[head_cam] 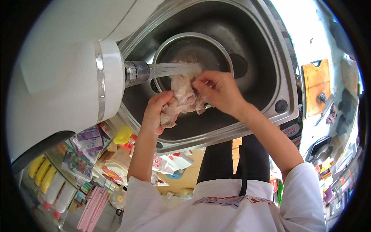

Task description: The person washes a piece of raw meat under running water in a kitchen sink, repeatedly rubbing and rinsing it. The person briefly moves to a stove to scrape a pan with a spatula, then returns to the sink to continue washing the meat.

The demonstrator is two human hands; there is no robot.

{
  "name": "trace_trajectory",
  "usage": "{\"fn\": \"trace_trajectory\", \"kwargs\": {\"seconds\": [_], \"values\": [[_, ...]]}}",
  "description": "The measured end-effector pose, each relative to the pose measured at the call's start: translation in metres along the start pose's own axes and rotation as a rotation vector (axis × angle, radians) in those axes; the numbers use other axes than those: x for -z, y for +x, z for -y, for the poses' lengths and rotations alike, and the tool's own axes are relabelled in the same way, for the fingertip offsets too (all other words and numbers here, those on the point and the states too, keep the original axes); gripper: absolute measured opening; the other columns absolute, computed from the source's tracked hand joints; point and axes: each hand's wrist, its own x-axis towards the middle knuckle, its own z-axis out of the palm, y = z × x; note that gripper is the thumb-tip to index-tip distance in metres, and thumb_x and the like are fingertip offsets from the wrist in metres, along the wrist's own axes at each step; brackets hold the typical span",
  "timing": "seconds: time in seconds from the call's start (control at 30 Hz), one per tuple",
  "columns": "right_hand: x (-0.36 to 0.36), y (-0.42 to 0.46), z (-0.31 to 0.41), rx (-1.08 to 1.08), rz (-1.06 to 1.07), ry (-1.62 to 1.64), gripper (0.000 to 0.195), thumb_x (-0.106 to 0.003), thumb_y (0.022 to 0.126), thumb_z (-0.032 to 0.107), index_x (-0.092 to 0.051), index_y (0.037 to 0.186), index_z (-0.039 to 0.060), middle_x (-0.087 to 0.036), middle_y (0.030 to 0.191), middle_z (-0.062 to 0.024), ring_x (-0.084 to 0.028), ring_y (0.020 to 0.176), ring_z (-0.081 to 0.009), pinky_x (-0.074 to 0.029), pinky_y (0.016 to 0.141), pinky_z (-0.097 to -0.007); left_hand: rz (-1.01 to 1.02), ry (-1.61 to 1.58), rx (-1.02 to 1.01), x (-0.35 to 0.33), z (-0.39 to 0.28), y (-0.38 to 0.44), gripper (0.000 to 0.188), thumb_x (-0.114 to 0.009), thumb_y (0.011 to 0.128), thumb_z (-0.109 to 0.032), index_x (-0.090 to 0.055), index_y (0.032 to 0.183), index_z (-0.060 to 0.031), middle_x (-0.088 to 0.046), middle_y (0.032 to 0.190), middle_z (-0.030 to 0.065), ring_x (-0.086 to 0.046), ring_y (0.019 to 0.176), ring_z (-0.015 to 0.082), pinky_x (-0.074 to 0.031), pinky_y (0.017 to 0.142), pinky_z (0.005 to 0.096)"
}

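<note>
A piece of pale raw meat point(182, 98) is in my left hand point(156, 110), the thumb on its near side, above a round metal bowl point(223, 47). Water streams from the faucet nozzle point(137, 73) across the bowl and over the meat's far end. The fingertips of my right hand point(218, 90) are bent together at the meat's right edge; whether they pinch a bit of it is hard to tell. Cloudy water shows in the bowl, which stands in the stainless steel sink point(261, 84).
A large white appliance point(66, 78) with the nozzle fills the left. At right, a wooden cutting board point(316, 84) and a cleaver point(325, 109) lie on the counter. Bananas point(43, 174) and packages point(87, 142) are at lower left.
</note>
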Motion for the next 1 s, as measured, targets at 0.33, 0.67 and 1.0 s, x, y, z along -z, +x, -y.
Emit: {"fn": "trace_trajectory", "kwargs": {"seconds": [0.33, 0.67, 1.0], "values": [[-0.007, -0.003, 0.006, 0.132, 0.005, -0.225, 0.009, -0.069, 0.077, 0.005, -0.064, 0.08, -0.0019, -0.059, 0.064, -0.0098, -0.06, 0.058, -0.0146, -0.049, 0.057, -0.026, -0.044, 0.016, -0.057, -0.015, 0.0, -0.005, 0.023, -0.057, 0.089, -0.029, -0.061, 0.089, -0.0064, -0.061, 0.075, 0.0037, -0.058, 0.058, 0.0123, -0.047, 0.048, 0.0254], [-0.028, -0.019, 0.007, 0.36, -0.036, -0.222, 0.017, -0.07, 0.074, 0.006, -0.063, 0.089, 0.0043, -0.058, 0.078, -0.0111, -0.06, 0.068, -0.0264, -0.049, 0.06, -0.0352, -0.031, 0.032, -0.119, -0.018, 0.01, -0.002, 0.024, -0.054, 0.092, -0.028, -0.06, 0.095, -0.0053, -0.062, 0.08, 0.0038, -0.06, 0.065, 0.012, -0.049, 0.054, 0.0259], [0.021, -0.009, -0.008, 0.221, -0.154, -0.676, 0.018, -0.055, 0.087, 0.017, -0.056, 0.078, 0.0015, -0.058, 0.078, -0.0183, -0.059, 0.072, -0.0383, -0.048, 0.065, -0.0467, -0.111, 0.077, -0.226, -0.005, 0.013, 0.027, 0.025, -0.054, 0.09, -0.024, -0.056, 0.107, -0.0051, -0.061, 0.099, 0.007, -0.06, 0.083, 0.0172, -0.051, 0.068, 0.0291]]}}
